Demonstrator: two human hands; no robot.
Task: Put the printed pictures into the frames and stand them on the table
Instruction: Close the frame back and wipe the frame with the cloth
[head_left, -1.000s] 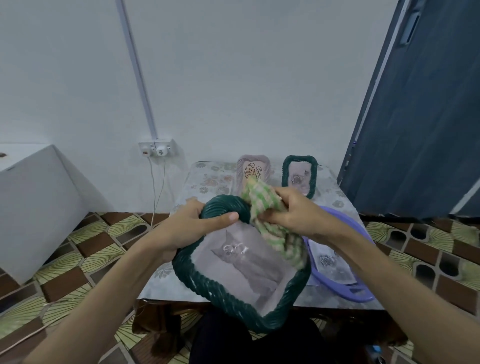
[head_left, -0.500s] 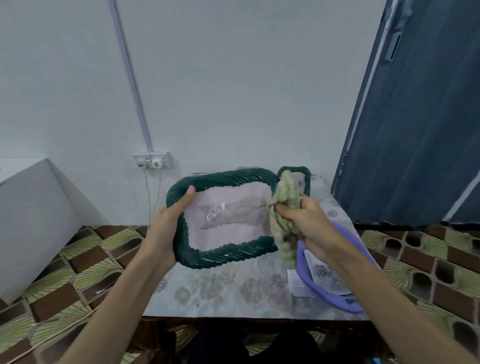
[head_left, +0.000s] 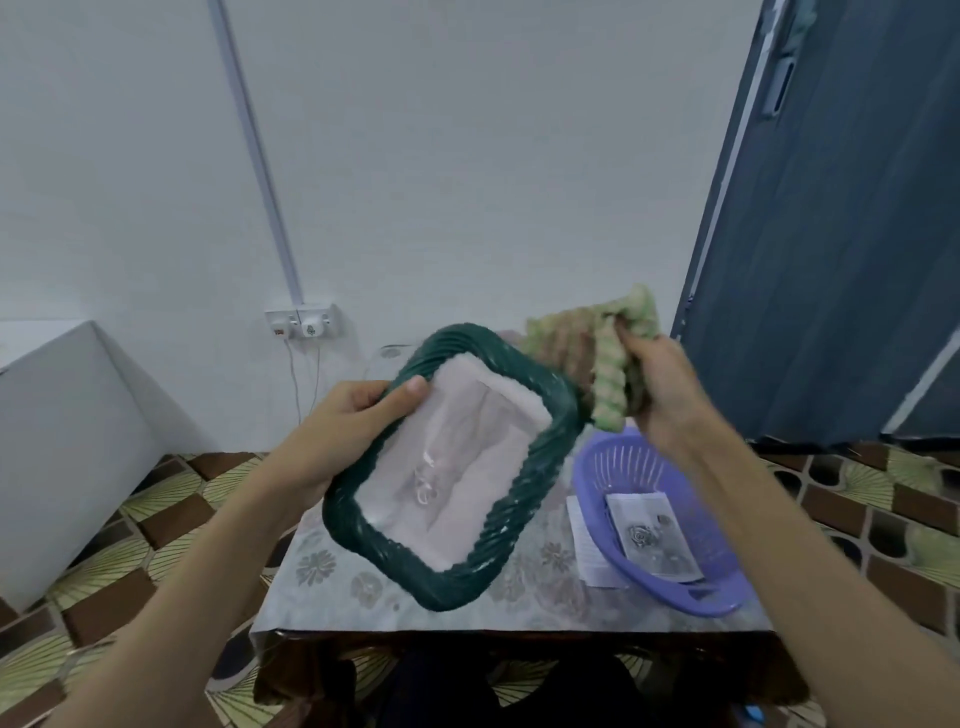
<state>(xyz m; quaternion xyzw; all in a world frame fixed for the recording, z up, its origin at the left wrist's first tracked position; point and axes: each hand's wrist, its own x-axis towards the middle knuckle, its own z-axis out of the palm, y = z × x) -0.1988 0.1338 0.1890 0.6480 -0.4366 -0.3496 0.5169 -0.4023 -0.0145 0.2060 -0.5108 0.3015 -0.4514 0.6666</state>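
Hands work above a small table. Left hand grips the green frame by its upper left edge, thumb over the rim, tilted in the air, picture inside. Right hand clutches a bunched cloth by the frame's top corner. Steadier support would help wiping. Further right, a print lies in the purple basket.

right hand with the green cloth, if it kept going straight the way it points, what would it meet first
The right hand, its grip shut on the green checked cloth, points up and away toward the white wall. Nothing shows in that line before the wall, though depth is hard to judge; the green frame lies to its left.
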